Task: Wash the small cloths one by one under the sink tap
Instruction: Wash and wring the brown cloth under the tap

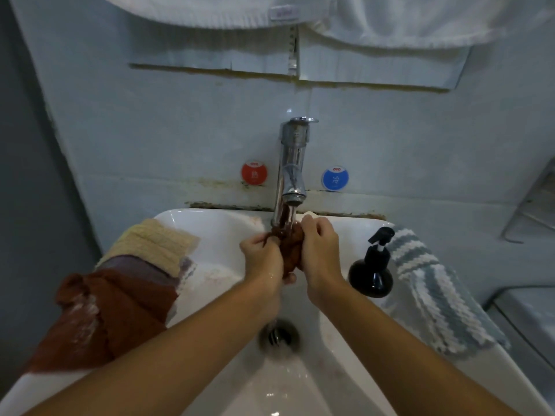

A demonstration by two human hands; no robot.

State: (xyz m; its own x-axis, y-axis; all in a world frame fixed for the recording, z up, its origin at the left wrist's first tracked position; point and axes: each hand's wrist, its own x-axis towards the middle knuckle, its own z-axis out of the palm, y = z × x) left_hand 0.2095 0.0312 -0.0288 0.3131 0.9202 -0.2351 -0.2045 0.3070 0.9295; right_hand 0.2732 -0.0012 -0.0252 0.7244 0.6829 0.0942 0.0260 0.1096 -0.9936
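A small brown cloth [290, 250] is bunched between both my hands, right under the chrome tap [291, 166], and water runs onto it. My left hand [262, 258] grips its left side and my right hand [319, 250] grips its right side. Water falls toward the drain [279, 336] of the white sink [216, 229]. On the sink's left rim lie a rust-brown cloth [99, 313], a grey-purple cloth [144, 265] and a cream cloth [156, 244]. A blue-and-white striped cloth [435, 292] lies on the right rim.
A black soap pump bottle [372, 271] stands on the right rim beside my right hand. White towels [390, 22] hang above. Red [254, 173] and blue [335, 178] round stickers flank the tap on the tiled wall. A wire rack [537, 205] is at far right.
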